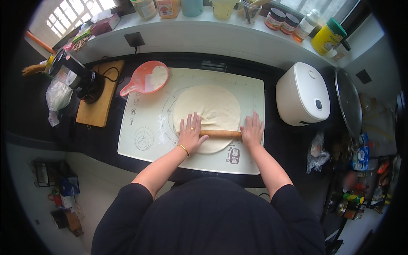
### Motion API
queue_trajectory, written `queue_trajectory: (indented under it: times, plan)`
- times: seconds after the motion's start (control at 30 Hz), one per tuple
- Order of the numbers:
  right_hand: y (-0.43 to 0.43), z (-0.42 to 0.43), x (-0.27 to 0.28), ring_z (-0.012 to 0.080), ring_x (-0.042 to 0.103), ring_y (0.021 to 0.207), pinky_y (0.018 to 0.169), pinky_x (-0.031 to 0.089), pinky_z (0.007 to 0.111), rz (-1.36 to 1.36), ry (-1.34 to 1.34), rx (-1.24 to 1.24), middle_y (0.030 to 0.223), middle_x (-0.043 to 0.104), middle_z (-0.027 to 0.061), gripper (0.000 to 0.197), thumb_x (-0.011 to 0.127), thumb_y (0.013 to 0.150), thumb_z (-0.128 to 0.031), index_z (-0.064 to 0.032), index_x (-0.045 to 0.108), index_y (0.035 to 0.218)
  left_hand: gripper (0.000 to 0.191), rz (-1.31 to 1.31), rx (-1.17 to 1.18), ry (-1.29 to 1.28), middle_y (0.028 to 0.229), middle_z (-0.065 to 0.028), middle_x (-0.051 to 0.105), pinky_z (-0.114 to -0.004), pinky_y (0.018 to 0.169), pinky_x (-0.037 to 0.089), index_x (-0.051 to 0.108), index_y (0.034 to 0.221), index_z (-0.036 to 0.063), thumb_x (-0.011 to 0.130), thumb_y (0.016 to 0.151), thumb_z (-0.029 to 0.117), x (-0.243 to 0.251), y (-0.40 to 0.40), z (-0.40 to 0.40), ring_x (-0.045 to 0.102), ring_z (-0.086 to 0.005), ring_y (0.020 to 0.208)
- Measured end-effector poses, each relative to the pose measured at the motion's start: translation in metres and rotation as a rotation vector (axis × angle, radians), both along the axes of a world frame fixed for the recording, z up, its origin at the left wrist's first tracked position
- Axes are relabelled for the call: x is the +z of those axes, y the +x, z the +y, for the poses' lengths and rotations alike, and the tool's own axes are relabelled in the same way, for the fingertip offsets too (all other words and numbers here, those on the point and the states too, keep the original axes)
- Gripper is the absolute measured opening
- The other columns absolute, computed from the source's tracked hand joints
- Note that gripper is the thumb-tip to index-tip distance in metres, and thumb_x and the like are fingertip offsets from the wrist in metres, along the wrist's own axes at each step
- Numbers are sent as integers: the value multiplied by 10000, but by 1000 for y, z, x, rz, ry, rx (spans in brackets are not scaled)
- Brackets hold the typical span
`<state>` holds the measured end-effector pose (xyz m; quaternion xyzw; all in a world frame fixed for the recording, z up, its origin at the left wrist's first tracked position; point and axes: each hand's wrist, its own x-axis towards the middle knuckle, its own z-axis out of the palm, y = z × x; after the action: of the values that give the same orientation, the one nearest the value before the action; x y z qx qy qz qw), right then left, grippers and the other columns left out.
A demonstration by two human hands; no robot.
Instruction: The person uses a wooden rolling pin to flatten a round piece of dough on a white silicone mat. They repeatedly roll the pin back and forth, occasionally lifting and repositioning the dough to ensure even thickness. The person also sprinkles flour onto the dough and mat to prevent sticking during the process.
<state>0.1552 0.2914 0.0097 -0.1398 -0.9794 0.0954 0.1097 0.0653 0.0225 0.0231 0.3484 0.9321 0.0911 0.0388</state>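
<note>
A thin wooden rolling pin [221, 134] lies crosswise over the near part of a wide, round sheet of dough [207, 102]. The sheet is wrinkled just beyond the pin. My left hand [190, 134], with a ring and a gold bracelet, holds the pin's left part under its palm, fingers stretched forward. At the right end, my right hand [252, 132] holds the pin the same way, beside the dough's edge. Both palms hide parts of the pin. Beneath the dough is a pale printed kneading mat [143, 121], with a white flour smear [162, 129] left of the sheet.
A pink scoop [140, 79] with flour rests on the mat's far left corner. Further left, a black blender-like appliance [91, 84] stands on a wooden cutting board [95, 113]. A white rice cooker [302, 95] and a glass lid [348, 98] are at right. Jars line the windowsill [191, 20].
</note>
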Motion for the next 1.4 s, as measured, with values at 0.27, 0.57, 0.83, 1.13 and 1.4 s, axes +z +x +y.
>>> queue_trajectory:
  times: [0.27,0.57,0.83,1.13,1.4]
  plan:
    - [-100,29,11,319,95,1399,1077,89,588,-83,-71,-138,1493,151,193,618,448,888,-504,-66,386,1320,812,-32,193,16,1514,-203,93,-563,1098,39,161,1442,2,428,877,520,5,-63,36,67,-331,1409]
    - [-61,19,20,320,131,1395,1088,129,549,-173,-6,27,1486,181,198,704,514,832,-535,-60,379,1334,852,-226,94,19,1482,-283,93,-504,1117,85,111,1406,-101,460,882,474,18,-18,15,83,-384,1395]
    - [40,3,9,353,230,1352,1072,194,533,-97,-87,108,1464,252,182,676,577,797,-493,-108,419,1330,936,-153,-154,9,1477,-283,121,-485,1113,131,133,1400,-103,487,841,559,25,56,-18,137,-391,1382]
    - [118,-30,17,254,573,969,852,366,403,175,-230,150,1069,628,66,252,706,696,-160,-105,585,909,757,-124,312,659,1381,-320,300,-414,1076,254,312,1336,-99,615,835,382,-8,51,-49,290,-409,1304]
    - [121,-34,16,346,562,743,642,434,408,88,-471,-251,805,572,144,233,668,784,-213,-21,549,840,634,-302,968,723,1044,-209,598,-354,836,464,476,1191,-101,699,782,329,-44,-62,-30,587,-290,945]
